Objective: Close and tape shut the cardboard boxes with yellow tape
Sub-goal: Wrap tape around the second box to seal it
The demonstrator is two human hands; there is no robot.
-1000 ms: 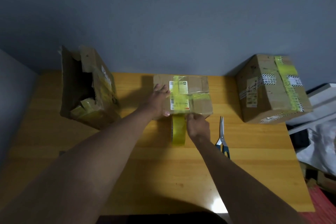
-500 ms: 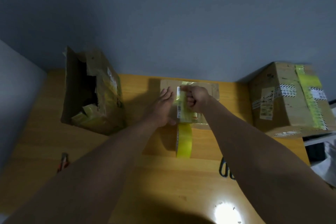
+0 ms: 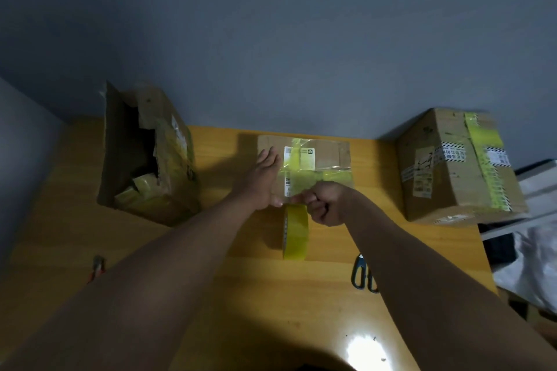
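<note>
A flat cardboard box (image 3: 331, 155) with white labels and yellow tape strips lies at the table's far middle. My left hand (image 3: 262, 181) rests flat on its left part, fingers spread. My right hand (image 3: 327, 203) is a fist at the box's near edge, thumb and finger pressing the yellow tape there. The yellow tape roll (image 3: 296, 232) stands on edge just in front of the box, its strip running up onto the box. A taped box (image 3: 452, 166) sits at the right. A torn open box (image 3: 144, 153) stands at the left.
Scissors (image 3: 363, 274) with dark handles lie on the wooden table (image 3: 241, 295) right of the roll, partly under my right forearm. A red-handled tool (image 3: 97, 266) lies near the left edge. White bags and clutter (image 3: 530, 250) sit beyond the table's right edge.
My right hand slid back from the middle of the box top to its near edge, along the tape strip. My left hand stayed on the box.
</note>
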